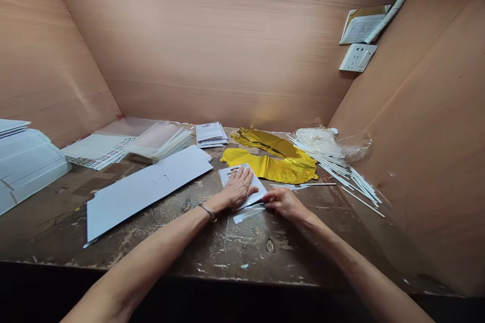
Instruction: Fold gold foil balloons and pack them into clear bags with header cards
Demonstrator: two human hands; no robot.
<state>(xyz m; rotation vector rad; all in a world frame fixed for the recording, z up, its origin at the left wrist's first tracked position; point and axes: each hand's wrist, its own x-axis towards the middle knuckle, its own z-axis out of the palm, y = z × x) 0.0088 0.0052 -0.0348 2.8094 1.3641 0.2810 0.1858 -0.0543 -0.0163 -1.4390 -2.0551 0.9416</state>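
Note:
My left hand (239,187), a metal bangle on its wrist, lies with fingers spread over a flat packet (259,186). White printed card shows in the packet, and a dark slot sits near its top edge. A clear plastic flap (248,213) sticks out from the near edge. At the near right corner, my right hand (282,201) is closed in a pinch on the clear plastic bag's edge; its fingertips are partly hidden. Just beyond the packet lie gold foil balloons (273,166), flat and curved. Thin white sticks (341,174) are spread to their right.
A long white card sheet (147,186) lies left of my hands. Behind it are stacked clear plastic bags (161,139), printed sheets (100,151) and a pile of printed cards (210,133). White boxes (30,161) stand far left. Wooden panels (227,50) enclose the table.

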